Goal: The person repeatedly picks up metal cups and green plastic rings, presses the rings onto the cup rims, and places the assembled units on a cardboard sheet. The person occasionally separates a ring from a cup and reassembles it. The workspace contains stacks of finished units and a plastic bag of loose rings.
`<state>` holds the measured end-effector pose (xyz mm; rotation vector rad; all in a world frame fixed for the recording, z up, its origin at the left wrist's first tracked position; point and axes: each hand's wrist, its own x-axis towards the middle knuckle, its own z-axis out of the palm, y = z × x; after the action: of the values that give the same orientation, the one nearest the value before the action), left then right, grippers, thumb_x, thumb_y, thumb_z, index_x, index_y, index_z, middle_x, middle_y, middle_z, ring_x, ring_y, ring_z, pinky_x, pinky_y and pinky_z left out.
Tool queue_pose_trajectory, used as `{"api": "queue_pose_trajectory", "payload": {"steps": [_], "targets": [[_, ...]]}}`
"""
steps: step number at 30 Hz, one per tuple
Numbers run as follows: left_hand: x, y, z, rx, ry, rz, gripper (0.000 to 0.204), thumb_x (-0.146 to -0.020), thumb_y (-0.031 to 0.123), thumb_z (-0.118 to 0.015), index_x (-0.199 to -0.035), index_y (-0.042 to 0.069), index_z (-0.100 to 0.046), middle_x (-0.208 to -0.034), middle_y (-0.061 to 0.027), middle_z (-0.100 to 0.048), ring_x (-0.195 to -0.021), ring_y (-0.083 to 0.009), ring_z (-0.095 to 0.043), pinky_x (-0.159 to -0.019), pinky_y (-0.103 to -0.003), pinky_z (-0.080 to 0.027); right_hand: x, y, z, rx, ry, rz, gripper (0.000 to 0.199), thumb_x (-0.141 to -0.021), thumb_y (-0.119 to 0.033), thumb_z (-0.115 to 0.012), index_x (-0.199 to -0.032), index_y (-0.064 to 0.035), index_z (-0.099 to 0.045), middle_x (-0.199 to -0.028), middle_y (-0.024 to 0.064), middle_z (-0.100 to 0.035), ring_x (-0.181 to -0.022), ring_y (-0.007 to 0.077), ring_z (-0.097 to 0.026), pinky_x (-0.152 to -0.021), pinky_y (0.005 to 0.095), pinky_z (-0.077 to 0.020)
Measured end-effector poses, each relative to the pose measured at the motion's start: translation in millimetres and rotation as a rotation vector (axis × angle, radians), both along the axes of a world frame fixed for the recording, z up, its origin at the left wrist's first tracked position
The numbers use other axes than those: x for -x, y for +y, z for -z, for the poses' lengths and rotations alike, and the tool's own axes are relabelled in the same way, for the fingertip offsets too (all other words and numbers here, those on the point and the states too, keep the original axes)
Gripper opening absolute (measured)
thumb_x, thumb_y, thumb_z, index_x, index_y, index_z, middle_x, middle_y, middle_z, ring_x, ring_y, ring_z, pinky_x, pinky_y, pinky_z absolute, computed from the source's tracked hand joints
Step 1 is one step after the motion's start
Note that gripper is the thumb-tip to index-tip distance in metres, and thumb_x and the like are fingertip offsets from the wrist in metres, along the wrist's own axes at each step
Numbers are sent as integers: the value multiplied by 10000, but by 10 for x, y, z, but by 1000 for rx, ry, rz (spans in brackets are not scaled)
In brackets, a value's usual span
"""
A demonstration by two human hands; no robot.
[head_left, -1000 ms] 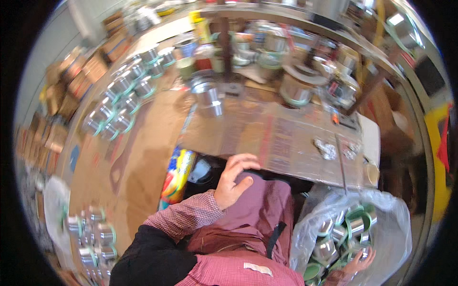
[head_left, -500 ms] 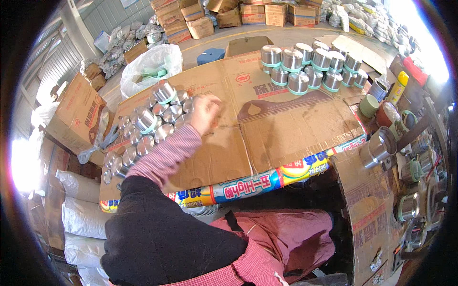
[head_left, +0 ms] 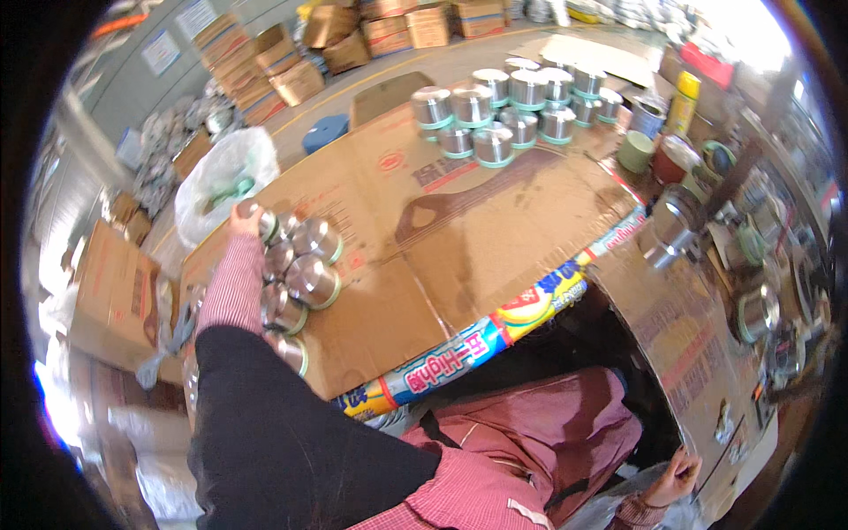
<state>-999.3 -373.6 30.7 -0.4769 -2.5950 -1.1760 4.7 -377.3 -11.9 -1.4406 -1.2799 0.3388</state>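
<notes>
My left hand reaches to the far left of the cardboard-covered table, its fingers closed round a steel cup at the end of a group. Next to it stand several more shiny steel cups with pale green rims, some partly hidden by my striped sleeve. My right hand is low at the right, beside the edge of a cardboard sheet and some clear plastic. Its fingers are curled together; whatever they hold, if anything, is too small to make out.
A stacked block of steel cups stands at the back. Beyond the left edge sits a clear plastic bag with green pieces, near a cardboard box. Containers and a yellow spray can crowd the right. A blue stool stands behind the table.
My left hand has moved left and closed round a cup at the group's far end. My right hand has come into view at the lower right. The whole view has shifted.
</notes>
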Motion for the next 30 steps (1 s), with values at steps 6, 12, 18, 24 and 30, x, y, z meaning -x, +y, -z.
{"api": "queue_pose_trajectory", "payload": {"steps": [6, 12, 18, 24, 30], "targets": [[-2006, 782, -371, -192, 467, 780, 892, -721, 155, -867, -1514, 82, -465, -1424, -150, -483, -1346, -313, -485, -1142, -449, -416, 204, 145, -311, -52, 107, 30, 427, -979, 29, -650, -728, -88, -325, -731, -33, -268, -680, 71, -253, -642, 231, -296], [-4614, 1497, -589, -121, 399, 1641, 1092, -527, 239, -987, -1471, 70, -465, -1428, -147, -480, -1346, -347, -498, -1112, -471, -438, 392, 404, -472, -27, 65, -12, 436, -945, 17, -689, -718, -95, -334, -703, -44, -291, -655, 69, -262, -590, 251, -257], [-6520, 1963, -373, -11, 84, 1961, 1050, -578, 211, -943, -1498, 144, -442, -1428, -171, -463, -1332, -387, -497, -1116, -462, -442, 256, 671, -498, 7, -89, 2, 371, -911, 19, -703, -735, -70, -390, -706, -41, -362, -659, 71, -343, -581, 245, -285], [-7303, 2168, 66, -118, -96, 1990, 1094, -595, 169, -925, -1549, 173, -389, -1445, -190, -441, -1343, -404, -482, -1157, -460, -405, -252, 1319, -305, -132, 211, 124, 236, -885, -26, -739, -1008, -46, -539, -950, 12, -523, -855, 123, -529, -742, 263, -452], [-7348, 2121, 358, -297, -556, 1927, 1302, -559, -5, -935, -1628, 123, -202, -1490, -150, -459, -1386, -305, -465, -1184, -426, -374, -734, 2430, -60, -146, -65, 425, 1018, -739, -263, -902, -1541, 8, -337, -1482, 236, -447, -1387, 371, -435, -1160, 452, -366]]}}
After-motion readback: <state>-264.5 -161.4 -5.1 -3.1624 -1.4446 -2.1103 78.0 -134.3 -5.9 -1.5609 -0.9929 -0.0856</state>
